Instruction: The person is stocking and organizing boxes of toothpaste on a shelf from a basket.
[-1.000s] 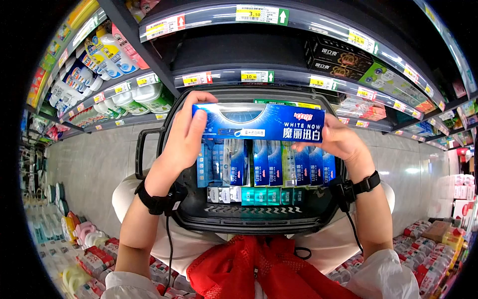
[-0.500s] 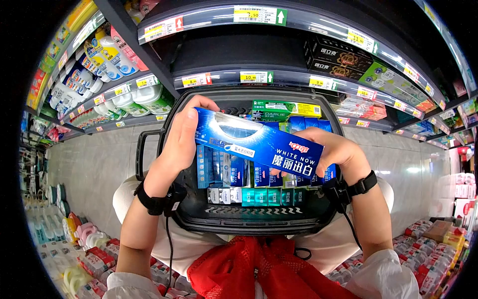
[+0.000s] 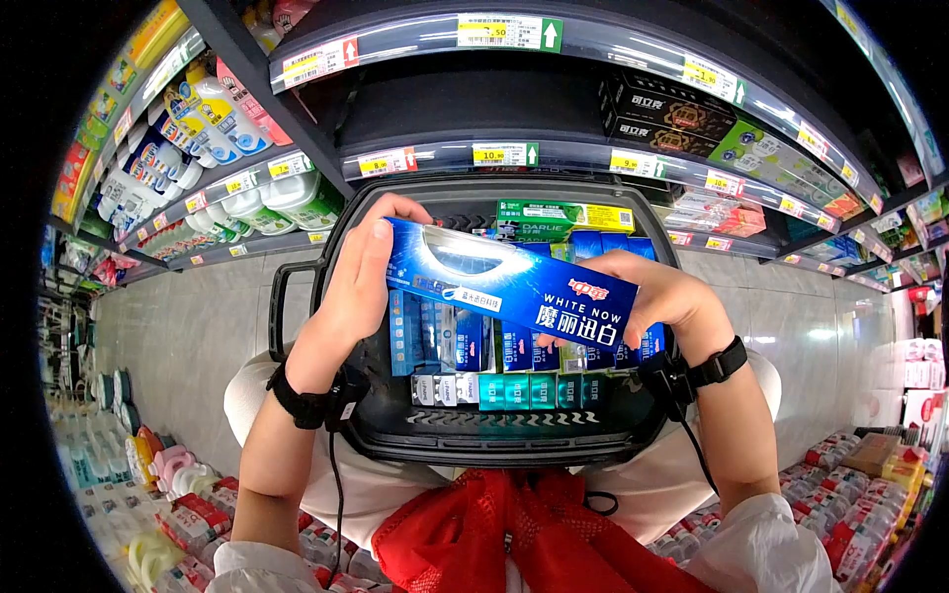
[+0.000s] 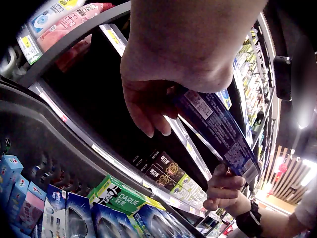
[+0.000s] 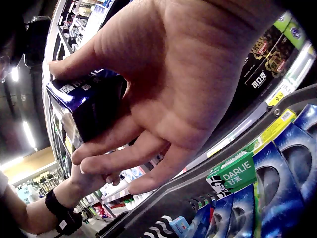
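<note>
A long blue WHITE NOW box (image 3: pixel 514 287) is held tilted above a black basket, its right end lower in the head view. The left hand (image 3: pixel 368 267) grips its left end, thumb on the front. At the other end the right hand (image 3: pixel 667 296) pinches the box between thumb and fingers. In the left wrist view the printed back of the box (image 4: pixel 218 131) shows beyond the left hand (image 4: pixel 158 94). The right wrist view shows the box's end (image 5: pixel 89 106) inside the right hand (image 5: pixel 163 89). Under it, the basket (image 3: pixel 395 440) holds several blue boxes and teal boxes (image 3: pixel 519 391).
Behind the basket stand store shelves with price tags (image 3: pixel 504 155). Black boxes (image 3: pixel 667 117) sit on a shelf at the right, bottles (image 3: pixel 213 109) at the left. A green DARLIE box (image 3: pixel 539 219) lies in the basket's far part. Wrapped goods lie low on both sides.
The box has tilted from level, its right end dropping. The right hand has moved over its front and lower edge, and the basket's far contents have come into view.
</note>
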The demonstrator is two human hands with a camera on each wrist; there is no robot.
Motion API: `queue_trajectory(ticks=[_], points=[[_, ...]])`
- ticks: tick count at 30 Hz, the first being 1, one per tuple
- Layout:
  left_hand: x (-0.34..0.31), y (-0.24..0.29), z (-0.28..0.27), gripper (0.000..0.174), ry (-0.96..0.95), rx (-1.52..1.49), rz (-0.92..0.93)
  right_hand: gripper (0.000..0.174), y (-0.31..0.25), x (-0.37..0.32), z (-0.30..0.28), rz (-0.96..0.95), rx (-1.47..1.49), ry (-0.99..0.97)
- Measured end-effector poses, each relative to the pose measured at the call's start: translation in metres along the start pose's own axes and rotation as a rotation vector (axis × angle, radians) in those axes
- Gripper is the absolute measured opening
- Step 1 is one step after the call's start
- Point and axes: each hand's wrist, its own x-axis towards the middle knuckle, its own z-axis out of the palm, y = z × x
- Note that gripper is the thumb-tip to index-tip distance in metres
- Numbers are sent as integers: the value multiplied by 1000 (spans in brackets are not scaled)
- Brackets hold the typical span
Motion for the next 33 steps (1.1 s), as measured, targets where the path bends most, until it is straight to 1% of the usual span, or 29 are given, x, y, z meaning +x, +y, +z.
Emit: queue_trajectory(ticks=[7, 10, 16, 21, 22, 24, 27, 33], points=[[0, 1, 0, 57, 1, 19, 21, 81, 5, 0, -3, -12, 10, -11], [0, 2, 0, 56, -7, 14, 11, 80, 5, 0, -3, -22, -39, 3], [0, 0, 0, 55, -1, 15, 19, 81, 6, -1, -2, 11, -12, 40], [0, 1, 0, 57, 0, 21, 24, 82, 8, -4, -4, 12, -94, 115], [0, 1, -1, 57, 0, 21, 23, 82, 8, -5, -4, 12, -94, 115], [0, 0, -3, 62, -46, 3, -14, 82, 10, -4, -5, 35, -54, 86], [0, 0, -2, 62, -43, -18, -13, 82, 11, -2, -6, -4, -37, 48], [0, 0, -2, 62, -42, -3, 4, 81, 11, -2, -5, -13, -32, 61]])
